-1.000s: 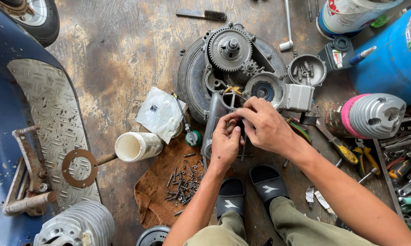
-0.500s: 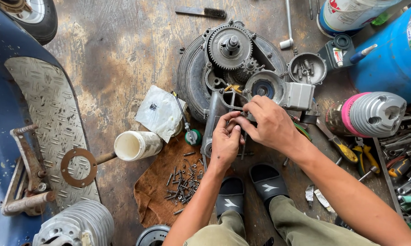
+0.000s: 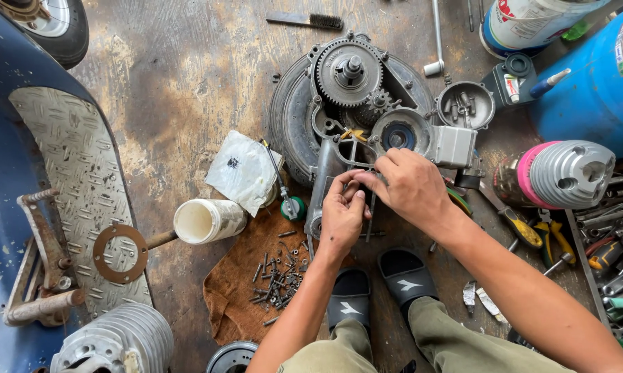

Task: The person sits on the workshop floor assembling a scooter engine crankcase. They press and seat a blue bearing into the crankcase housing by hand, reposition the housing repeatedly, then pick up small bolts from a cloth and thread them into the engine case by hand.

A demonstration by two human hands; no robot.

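Nearest, two sandalled feet (image 3: 377, 293) flank a brown rag (image 3: 252, 283) strewn with loose bolts, too many to count. Just above, the left hand (image 3: 342, 217) and right hand (image 3: 411, 188) both pinch something small, hidden by the fingers, at the near end of the one engine case (image 3: 332, 176). Beyond, its two gears (image 3: 349, 69) lie bare, so the case looks opened with reassembly judged left; three finned cylinders sit around.

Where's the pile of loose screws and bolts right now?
In the head view, the loose screws and bolts lie on the brown cloth on the floor, left of the left hand and just below the white cup.
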